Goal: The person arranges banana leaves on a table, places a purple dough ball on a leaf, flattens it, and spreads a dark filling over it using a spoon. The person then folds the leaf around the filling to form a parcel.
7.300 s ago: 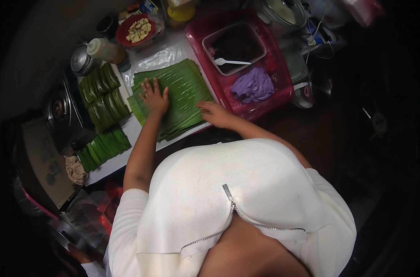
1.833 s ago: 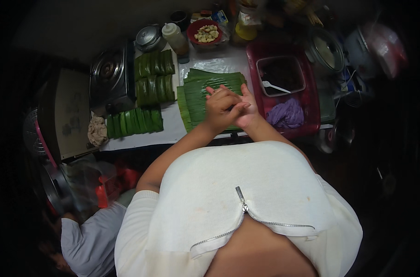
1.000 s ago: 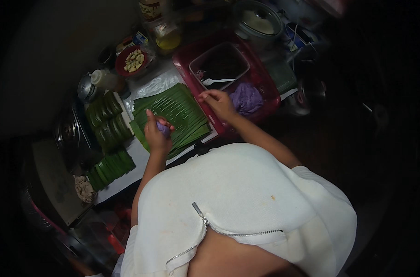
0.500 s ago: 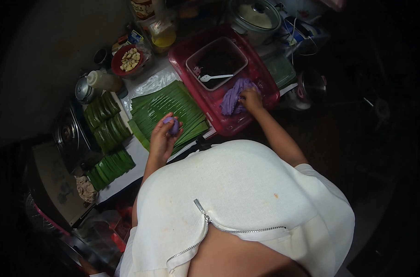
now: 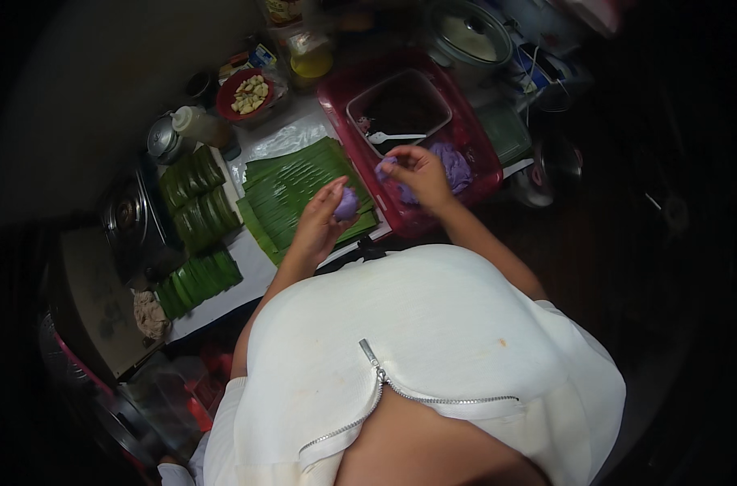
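My left hand [image 5: 316,223] is closed around a smooth purple dough ball [image 5: 346,204], over the near edge of a stack of green banana leaves [image 5: 287,185]. My right hand [image 5: 421,176] hovers above the red tray [image 5: 397,220], its fingertips pinched on a small purple dough piece [image 5: 386,165]. Behind that hand, a crumpled purple dough-like mass [image 5: 456,168] lies in the tray, partly hidden. Beside it in the tray is a clear rectangular tub [image 5: 433,91] with dark filling, and a white plastic spoon [image 5: 397,138] rests there.
Leaf-wrapped bundles [image 5: 198,279] lie in rows at the left, near a gas stove [image 5: 129,212]. A red bowl of pale chunks [image 5: 247,91], a squeeze bottle [image 5: 196,125] and a yellow-filled container [image 5: 310,61] stand farther back. A glass-lidded pot [image 5: 469,36] is beyond the tray.
My right hand has lifted off the purple mass and moved left with a small piece. My left hand has moved right and slightly nearer with the ball. The whole view has shifted a little.
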